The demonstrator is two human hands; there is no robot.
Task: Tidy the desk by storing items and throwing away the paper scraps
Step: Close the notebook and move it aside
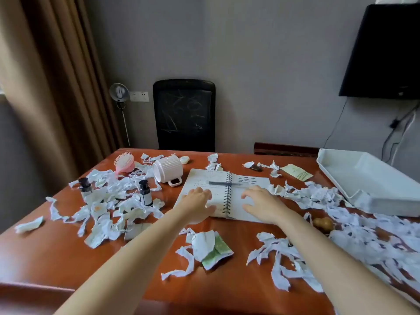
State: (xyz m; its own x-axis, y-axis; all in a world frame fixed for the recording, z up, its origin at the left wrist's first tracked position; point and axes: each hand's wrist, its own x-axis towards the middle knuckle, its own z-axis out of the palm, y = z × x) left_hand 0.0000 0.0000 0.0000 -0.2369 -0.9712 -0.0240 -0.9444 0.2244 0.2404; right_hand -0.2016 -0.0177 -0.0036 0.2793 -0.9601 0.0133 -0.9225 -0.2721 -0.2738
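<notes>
Left hand (197, 202) lies flat on the left page of the open spiral notebook (223, 193), fingers spread, gripping nothing. Right hand (261, 204) sits on the right page, fingers loosely curled and open, also holding nothing. One grey pen (223, 183) lies across the spiral binding just beyond both hands' fingertips. Handwriting covers both pages, too blurred to read.

Left of the left hand: two small dark bottles (145, 192), both upright among the paper scraps (106, 208); labels unreadable. Beyond them, one pale ribbed mug (167, 169) on its side, handle toward the notebook, and one pink hairbrush (123, 162) further left.

Right of the right hand: a dense drift of torn scraps reaching a single white tray (372, 180) at the far right of the desk (45, 253). One small brown rounded object (323, 223) sits near the right wrist. Beyond the right hand, one yellow sticky note (296, 172) with writing too small to read.

Nearer than both hands, between the forearms: one crumpled green-and-white sheet (211, 250) with loose strips around it. Scraps too many to count.

Behind the desk: one black chair (184, 114).
</notes>
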